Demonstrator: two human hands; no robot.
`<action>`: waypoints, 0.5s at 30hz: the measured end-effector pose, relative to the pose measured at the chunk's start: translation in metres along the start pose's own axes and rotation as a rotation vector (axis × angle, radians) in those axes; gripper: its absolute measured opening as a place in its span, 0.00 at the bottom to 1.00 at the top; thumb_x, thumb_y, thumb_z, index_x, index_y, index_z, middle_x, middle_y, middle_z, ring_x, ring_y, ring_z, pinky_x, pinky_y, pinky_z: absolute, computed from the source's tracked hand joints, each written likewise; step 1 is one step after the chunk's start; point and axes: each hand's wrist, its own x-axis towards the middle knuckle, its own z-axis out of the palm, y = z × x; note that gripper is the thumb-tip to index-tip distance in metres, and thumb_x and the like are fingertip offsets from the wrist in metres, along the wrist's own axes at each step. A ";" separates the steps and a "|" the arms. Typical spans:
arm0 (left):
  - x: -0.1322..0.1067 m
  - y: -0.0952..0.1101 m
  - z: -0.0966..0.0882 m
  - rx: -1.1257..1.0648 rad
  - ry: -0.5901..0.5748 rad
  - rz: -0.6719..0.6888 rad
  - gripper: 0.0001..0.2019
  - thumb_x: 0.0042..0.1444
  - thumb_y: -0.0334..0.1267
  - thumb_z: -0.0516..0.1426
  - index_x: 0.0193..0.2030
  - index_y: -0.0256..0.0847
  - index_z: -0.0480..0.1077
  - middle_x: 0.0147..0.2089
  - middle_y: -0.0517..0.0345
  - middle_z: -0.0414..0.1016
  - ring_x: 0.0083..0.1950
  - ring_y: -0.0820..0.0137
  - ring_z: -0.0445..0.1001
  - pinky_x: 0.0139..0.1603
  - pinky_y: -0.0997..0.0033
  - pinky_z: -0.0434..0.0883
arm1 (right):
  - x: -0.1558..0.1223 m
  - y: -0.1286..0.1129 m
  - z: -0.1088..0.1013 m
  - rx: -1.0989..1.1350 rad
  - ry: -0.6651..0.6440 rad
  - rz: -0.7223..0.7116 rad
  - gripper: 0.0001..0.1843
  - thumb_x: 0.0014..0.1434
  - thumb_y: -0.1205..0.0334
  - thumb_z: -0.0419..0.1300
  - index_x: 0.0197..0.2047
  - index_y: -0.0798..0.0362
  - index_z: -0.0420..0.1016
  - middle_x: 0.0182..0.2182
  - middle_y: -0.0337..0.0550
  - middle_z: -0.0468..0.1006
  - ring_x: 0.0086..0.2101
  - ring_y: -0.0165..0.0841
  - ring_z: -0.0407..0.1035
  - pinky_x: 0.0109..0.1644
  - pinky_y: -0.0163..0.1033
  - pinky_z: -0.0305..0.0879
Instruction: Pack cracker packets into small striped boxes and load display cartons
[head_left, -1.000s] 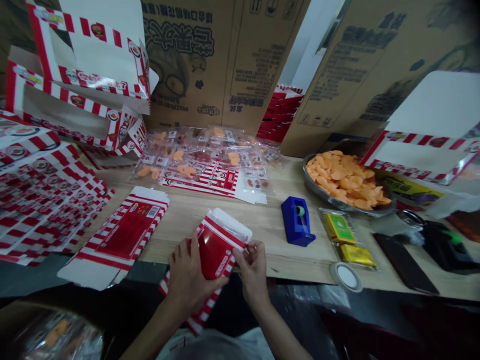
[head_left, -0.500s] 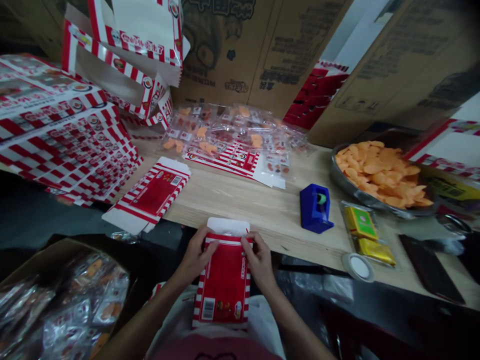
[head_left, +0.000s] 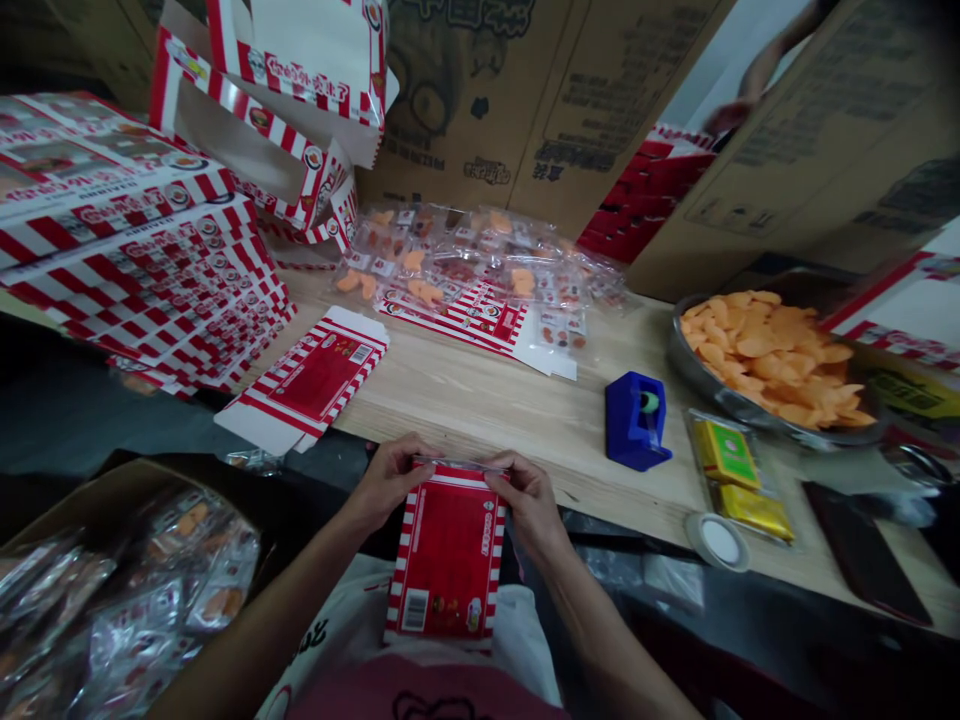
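Observation:
A red-and-white striped cardboard box (head_left: pixel 448 555) is held over my lap, its barcode at the lower end toward me. My left hand (head_left: pixel 394 474) grips the far left corner between thumb and fingers. At the far right corner, my right hand (head_left: pixel 525 492) pinches the edge the same way. The white end flap is folded down and hardly shows between my fingertips. To the left, a flat striped carton (head_left: pixel 311 378) lies across the table edge. Beyond my hands, clear packets with orange pieces (head_left: pixel 427 290) lie heaped over another flat striped carton (head_left: pixel 487 322).
Right of my hands stand a blue tape dispenser (head_left: pixel 636 420), a metal bowl of orange pieces (head_left: pixel 694 362), yellow packs (head_left: pixel 739 480), a small white round container (head_left: pixel 718 541) and a dark phone (head_left: pixel 862 545). Stacked striped boxes (head_left: pixel 150 260) rise at left. Another person's arm (head_left: pixel 772 65) shows behind the cardboard.
The box's white far flap stood up before and is now folded over under my fingers. Both hands have closed in along that edge. Another person's arm has appeared at the top right.

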 end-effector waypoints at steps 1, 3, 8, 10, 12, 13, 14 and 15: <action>0.000 0.000 -0.002 0.051 -0.002 0.049 0.10 0.47 0.41 0.65 0.34 0.36 0.76 0.34 0.56 0.70 0.37 0.70 0.70 0.38 0.72 0.67 | 0.000 0.000 -0.002 -0.032 -0.018 -0.025 0.11 0.43 0.56 0.71 0.29 0.51 0.77 0.33 0.40 0.79 0.34 0.33 0.71 0.39 0.36 0.66; -0.003 0.002 -0.002 0.139 -0.003 0.123 0.09 0.50 0.41 0.63 0.33 0.38 0.77 0.36 0.54 0.71 0.39 0.69 0.70 0.39 0.71 0.66 | 0.000 0.000 -0.006 -0.088 -0.039 -0.072 0.13 0.49 0.50 0.67 0.29 0.51 0.79 0.38 0.43 0.79 0.40 0.35 0.72 0.44 0.38 0.66; -0.007 0.007 0.002 0.404 0.025 0.191 0.08 0.55 0.37 0.58 0.33 0.37 0.77 0.31 0.55 0.71 0.33 0.71 0.69 0.35 0.72 0.64 | 0.000 -0.002 -0.006 -0.313 -0.104 -0.158 0.11 0.50 0.52 0.67 0.28 0.52 0.76 0.35 0.45 0.80 0.37 0.37 0.73 0.44 0.41 0.67; -0.004 0.011 0.002 0.506 0.018 0.233 0.07 0.52 0.34 0.59 0.35 0.36 0.77 0.29 0.56 0.71 0.32 0.71 0.69 0.33 0.72 0.63 | 0.000 -0.009 -0.006 -0.451 -0.131 -0.245 0.10 0.51 0.55 0.67 0.29 0.52 0.76 0.34 0.45 0.80 0.36 0.37 0.73 0.42 0.40 0.67; 0.001 0.017 0.003 0.504 -0.006 0.226 0.07 0.51 0.34 0.59 0.35 0.35 0.78 0.29 0.56 0.72 0.31 0.71 0.69 0.32 0.73 0.63 | 0.002 -0.018 -0.005 -0.552 -0.116 -0.271 0.09 0.52 0.56 0.65 0.29 0.52 0.75 0.30 0.43 0.79 0.32 0.34 0.71 0.37 0.38 0.66; 0.004 0.019 0.003 0.473 -0.021 0.209 0.07 0.51 0.35 0.59 0.33 0.35 0.77 0.28 0.57 0.72 0.30 0.72 0.68 0.31 0.73 0.63 | 0.003 -0.023 -0.004 -0.576 -0.107 -0.255 0.09 0.53 0.56 0.65 0.28 0.53 0.74 0.27 0.42 0.78 0.29 0.32 0.70 0.33 0.36 0.64; 0.007 0.021 0.003 0.438 -0.037 0.192 0.07 0.52 0.36 0.59 0.32 0.35 0.77 0.27 0.57 0.72 0.30 0.72 0.68 0.31 0.74 0.62 | 0.003 -0.027 -0.004 -0.586 -0.098 -0.230 0.10 0.52 0.56 0.64 0.27 0.53 0.73 0.25 0.41 0.76 0.26 0.31 0.68 0.30 0.35 0.62; 0.009 0.023 0.003 0.411 -0.048 0.183 0.07 0.52 0.36 0.59 0.30 0.35 0.77 0.26 0.58 0.71 0.29 0.73 0.68 0.30 0.74 0.62 | 0.004 -0.031 -0.004 -0.589 -0.093 -0.205 0.10 0.52 0.56 0.64 0.26 0.53 0.72 0.23 0.40 0.75 0.25 0.30 0.66 0.28 0.34 0.60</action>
